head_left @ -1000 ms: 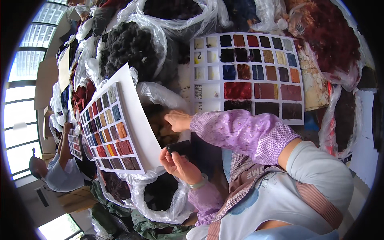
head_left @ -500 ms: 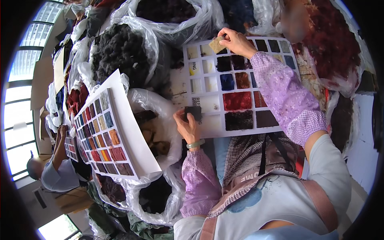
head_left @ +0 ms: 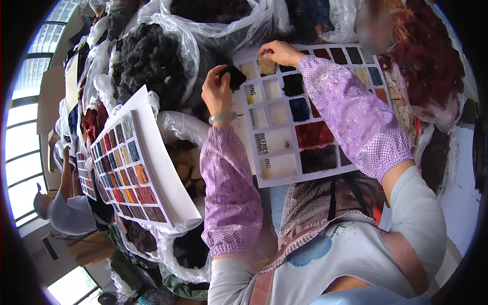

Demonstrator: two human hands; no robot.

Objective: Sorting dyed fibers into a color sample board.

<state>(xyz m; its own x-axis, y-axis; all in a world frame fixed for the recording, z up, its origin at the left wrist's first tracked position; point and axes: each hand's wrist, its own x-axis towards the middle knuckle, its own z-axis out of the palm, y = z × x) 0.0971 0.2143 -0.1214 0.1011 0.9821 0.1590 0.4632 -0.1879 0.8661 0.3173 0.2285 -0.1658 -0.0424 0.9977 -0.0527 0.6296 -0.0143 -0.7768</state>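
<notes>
A white sample card [head_left: 277, 137] with a grid of squares lies in front of me; many squares hold coloured fibre tufts, several on its left side are bare. My right hand [head_left: 278, 52] presses a tan tuft [head_left: 266, 66] onto a square in the card's top row. My left hand [head_left: 217, 90], with a pale bangle on the wrist, pinches a black fibre tuft [head_left: 236, 76] just beside the card's upper left corner. Both forearms wear purple patterned sleeves.
A second filled sample card [head_left: 137, 162] rests tilted on bags at my left. Clear plastic bags of dark fibre [head_left: 150, 61] and of red-brown fibre [head_left: 427, 61] crowd around. Another person [head_left: 66, 211] sits at the far left near bright windows.
Both hands left the bag at my lap and reached up to the card. The right hand settled a tan tuft on the top row; the left rose holding a black tuft.
</notes>
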